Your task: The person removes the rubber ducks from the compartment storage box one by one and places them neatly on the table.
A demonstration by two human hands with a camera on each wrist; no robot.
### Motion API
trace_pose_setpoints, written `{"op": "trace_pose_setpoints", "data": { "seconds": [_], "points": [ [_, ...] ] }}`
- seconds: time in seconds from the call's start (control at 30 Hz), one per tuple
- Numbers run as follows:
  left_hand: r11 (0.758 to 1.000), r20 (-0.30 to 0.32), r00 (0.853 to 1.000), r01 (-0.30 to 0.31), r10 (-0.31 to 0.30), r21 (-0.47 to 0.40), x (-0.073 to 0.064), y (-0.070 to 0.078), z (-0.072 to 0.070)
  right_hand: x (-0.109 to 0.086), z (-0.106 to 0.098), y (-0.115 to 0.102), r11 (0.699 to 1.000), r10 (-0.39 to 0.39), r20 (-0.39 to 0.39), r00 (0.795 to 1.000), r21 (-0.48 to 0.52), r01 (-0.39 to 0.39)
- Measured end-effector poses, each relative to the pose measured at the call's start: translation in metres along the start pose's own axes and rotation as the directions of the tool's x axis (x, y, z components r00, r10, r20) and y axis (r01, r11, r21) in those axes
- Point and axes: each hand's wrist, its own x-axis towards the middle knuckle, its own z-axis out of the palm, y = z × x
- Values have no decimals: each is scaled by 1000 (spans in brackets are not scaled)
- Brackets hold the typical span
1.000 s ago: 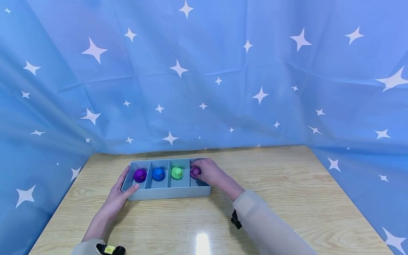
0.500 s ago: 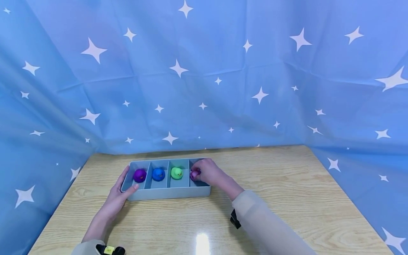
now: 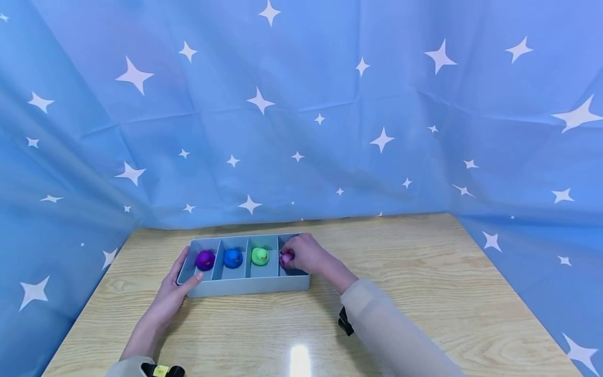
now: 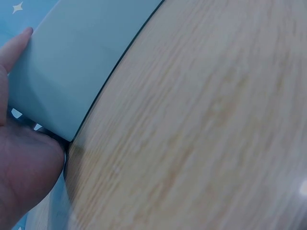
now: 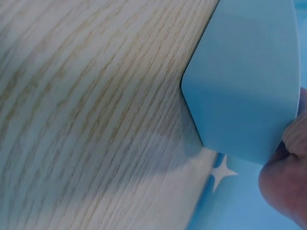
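Note:
A grey-blue divided tray (image 3: 249,286) stands on the table, with toy ducks in its compartments. From the left come a purple duck (image 3: 205,260), a blue duck (image 3: 233,258) and a light green duck (image 3: 260,256). My left hand (image 3: 170,294) holds the tray's left end, thumb at the front rim and fingers along the side. In the rightmost compartment, my right hand (image 3: 308,255) pinches a pinkish-purple duck (image 3: 285,260), partly covered by the fingers. Both wrist views show the tray's outer wall (image 4: 81,57) beside each hand; the ducks are hidden there.
The wooden table (image 3: 400,283) extends to the right of the tray and in front of it. A blue cloth with white stars (image 3: 301,115) hangs behind the table and at both sides. Bright light reflects near the front edge.
The pinkish-purple duck has turned slightly between my right fingers and stays in its compartment. My left hand keeps its place on the tray. The whole head view has shifted a little.

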Motion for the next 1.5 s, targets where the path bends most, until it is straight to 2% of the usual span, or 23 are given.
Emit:
{"op": "trace_pose_setpoints", "data": {
  "seconds": [0.27, 0.37, 0.5, 0.7, 0.97, 1.27, 1.37, 1.5],
  "points": [
    [1000, 0, 1000, 3, -3, -16, 1, 0, 0, 1, -4, -1, 1000, -3, 14, 1000, -4, 3],
    [1000, 2, 1000, 21, -21, -1, 0, -1, -1, 1, -5, -1, 999, 14, 22, 1000, 43, -15],
    [999, 4, 999, 43, -43, 15, 0, -3, -3, -1, -6, -1, 986, 57, 39, 998, 153, -63],
    [997, 10, 997, 76, -76, 15, 3, -3, -3, -6, -14, -3, 940, 115, 37, 993, 320, -121],
    [997, 9, 996, 83, -83, 3, 2, -2, 0, -15, -33, 4, 892, 133, -41, 990, 441, -101],
    [996, 7, 996, 88, -88, 14, 3, -1, 2, -35, -59, 21, 812, 234, -79, 969, 565, -150],
    [996, 6, 996, 93, -93, 12, 3, -1, 2, -41, -62, 29, 810, 260, -84, 962, 562, -169],
    [995, 8, 995, 97, -97, 13, 3, -1, 2, -47, -61, 40, 832, 274, -90, 957, 522, -190]
  ]
}}
